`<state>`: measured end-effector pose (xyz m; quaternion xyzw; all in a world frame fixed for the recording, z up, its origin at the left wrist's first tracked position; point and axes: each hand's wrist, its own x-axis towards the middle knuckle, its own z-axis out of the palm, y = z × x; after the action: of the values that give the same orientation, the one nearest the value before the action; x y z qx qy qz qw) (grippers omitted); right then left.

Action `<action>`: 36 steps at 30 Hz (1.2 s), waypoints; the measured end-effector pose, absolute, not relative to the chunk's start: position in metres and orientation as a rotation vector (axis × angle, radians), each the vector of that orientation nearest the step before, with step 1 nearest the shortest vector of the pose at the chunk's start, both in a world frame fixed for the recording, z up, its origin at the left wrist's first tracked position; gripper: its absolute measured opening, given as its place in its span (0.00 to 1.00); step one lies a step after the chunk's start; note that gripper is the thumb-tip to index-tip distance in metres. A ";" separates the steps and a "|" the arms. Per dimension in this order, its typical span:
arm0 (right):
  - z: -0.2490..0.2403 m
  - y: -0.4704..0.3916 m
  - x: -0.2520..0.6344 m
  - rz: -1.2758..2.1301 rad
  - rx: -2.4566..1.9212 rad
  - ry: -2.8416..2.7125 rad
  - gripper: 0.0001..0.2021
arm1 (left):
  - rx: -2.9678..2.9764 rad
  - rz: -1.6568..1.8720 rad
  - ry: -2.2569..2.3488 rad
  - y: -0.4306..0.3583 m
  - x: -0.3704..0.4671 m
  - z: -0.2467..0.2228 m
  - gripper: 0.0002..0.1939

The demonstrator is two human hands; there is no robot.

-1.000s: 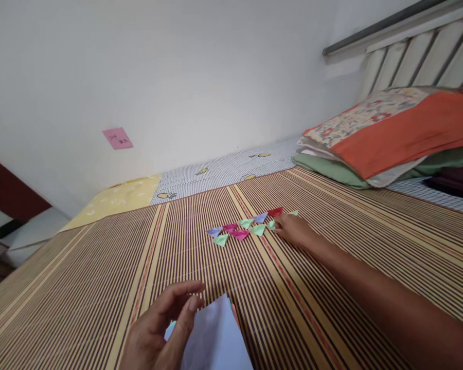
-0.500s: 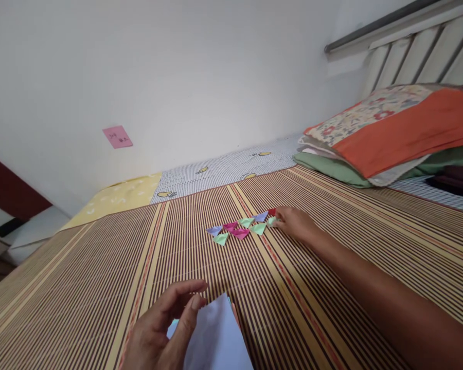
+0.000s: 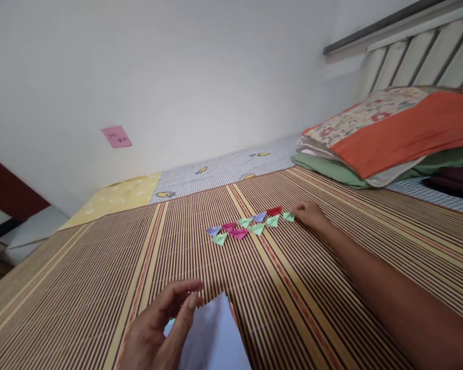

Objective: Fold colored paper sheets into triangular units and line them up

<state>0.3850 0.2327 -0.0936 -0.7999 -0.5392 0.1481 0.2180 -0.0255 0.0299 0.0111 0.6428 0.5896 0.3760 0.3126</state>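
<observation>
My right hand (image 3: 310,214) reaches across the striped mat, its fingertips closed at the right corner of a light green folded paper piece (image 3: 288,217). That piece lies at the right end of two rows of small folded papers. Among them are a red piece (image 3: 274,211), a lavender piece (image 3: 259,217), a magenta piece (image 3: 239,234) and several light green ones. Nearer to me, my left hand (image 3: 162,324) hovers with thumb and fingers curved apart, nothing between them. It is beside a stack of paper sheets (image 3: 218,334), lavender on top; other colours peep out at the edges.
The striped mat (image 3: 81,277) covers the bed. Folded bedding with an orange and floral pillow (image 3: 401,128) lies at the right, near a slatted headboard (image 3: 420,51). Along the white wall run a checked cloth (image 3: 219,169) and a yellow cloth (image 3: 119,195). A pink note (image 3: 116,136) is on the wall.
My right hand has moved right along the rows to the end piece, uncovering the red piece and the light green one below it. My left hand stays almost still.
</observation>
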 end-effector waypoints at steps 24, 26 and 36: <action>-0.054 0.180 0.286 0.478 -1.493 -1.950 0.03 | 1.666 1.107 1.629 0.029 -0.040 0.017 0.18; -0.041 0.164 0.270 0.572 -1.393 -1.952 0.07 | 1.598 1.175 1.679 0.026 -0.052 0.019 0.19; 0.028 -0.019 0.234 1.405 -0.849 -1.762 0.23 | 1.511 1.462 1.628 -0.001 -0.059 0.043 0.13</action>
<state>0.2340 -0.0190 0.0283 -0.3292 -0.6829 0.5448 0.3584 -0.0590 -0.0015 0.0433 0.5519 0.5943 0.5340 0.2388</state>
